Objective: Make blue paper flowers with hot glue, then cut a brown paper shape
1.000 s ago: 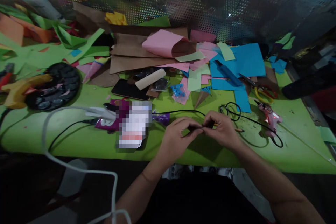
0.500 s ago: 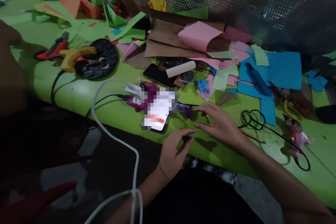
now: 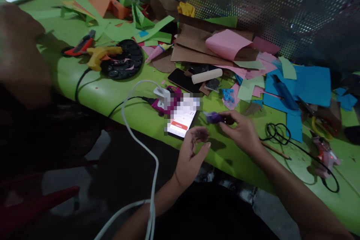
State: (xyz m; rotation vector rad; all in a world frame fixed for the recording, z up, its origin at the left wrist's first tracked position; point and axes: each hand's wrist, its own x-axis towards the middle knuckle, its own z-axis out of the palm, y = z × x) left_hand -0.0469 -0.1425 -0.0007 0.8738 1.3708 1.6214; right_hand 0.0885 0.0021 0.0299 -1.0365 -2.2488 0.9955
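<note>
Packet, purple with a clear end, is clamped between the thumb and fingers of the right hand, seemingly pinched so the clear end stands free, left of the fingertips. The left hand holds nothing, its fingers curled and apart from the thumb. Just beyond them, a smartphone lies face up, presumably for reading its screen.

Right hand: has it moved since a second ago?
Yes. The right hand has moved left, closer to the lit smartphone, and now pinches the purple item.
</note>
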